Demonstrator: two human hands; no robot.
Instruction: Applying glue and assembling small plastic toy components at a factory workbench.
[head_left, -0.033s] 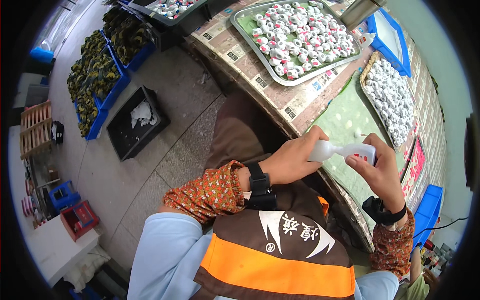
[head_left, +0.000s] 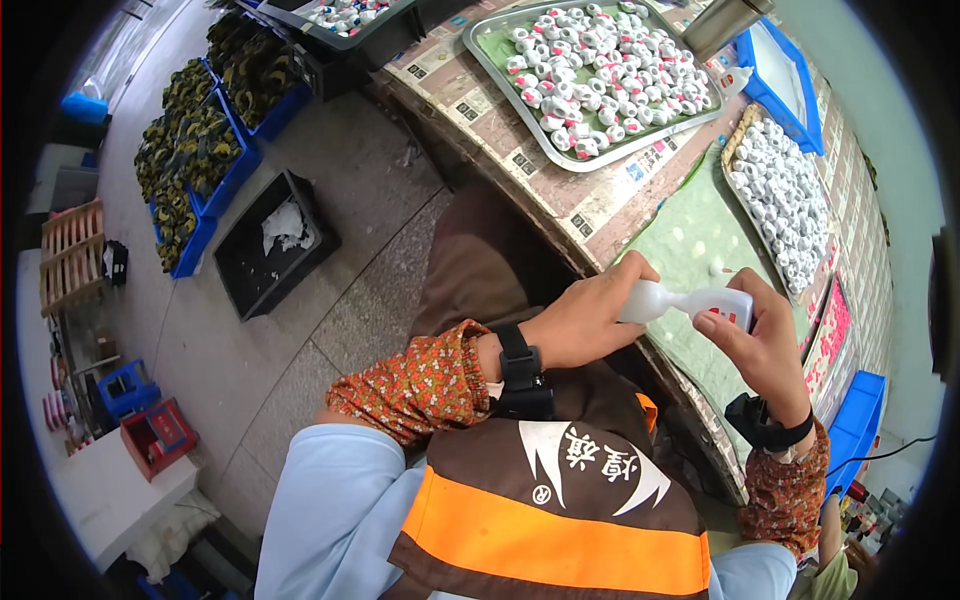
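White bottle (head_left: 726,299) in right grip (head_left: 768,348)

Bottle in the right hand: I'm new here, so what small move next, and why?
Probably a gentle squeeze by the right hand: it grips the white bottle, whose narrow end points at the white rounded piece held in the left hand.

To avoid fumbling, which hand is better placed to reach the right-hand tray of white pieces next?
Your right hand, probably: it is nearer that tray, though it grips a white bottle. Your left hand, holding a rounded white part, is farther.
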